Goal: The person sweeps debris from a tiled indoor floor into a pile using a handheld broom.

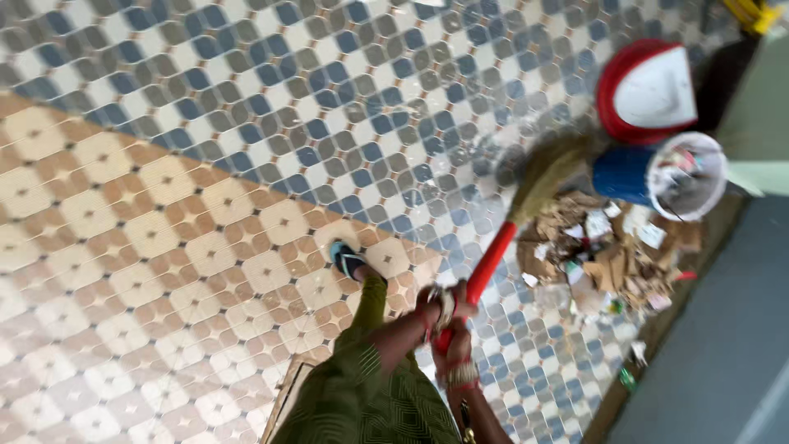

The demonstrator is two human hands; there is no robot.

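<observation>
- While both hands grasp broom (526, 197): left hand (438, 308) and right hand (454, 345) clenched on red handle.
- Bristles at 2 o'clock, touching litter pile (608, 255).
- Step: mid-sweep; next likely calls for gathering debris tighter.

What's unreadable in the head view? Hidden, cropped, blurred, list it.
- Hands: stacked on the red broom handle and motion-blurred; which is left or right, and the finger grip, is unclear.
- Broom bristles: blurred; contact with the floor unclear.
- Rubbish pile: pieces too small and smeared to identify beyond cardboard and paper scraps.
- Blue bucket: contents blurred.
- Yellow thing: cut off by the top edge.
</observation>
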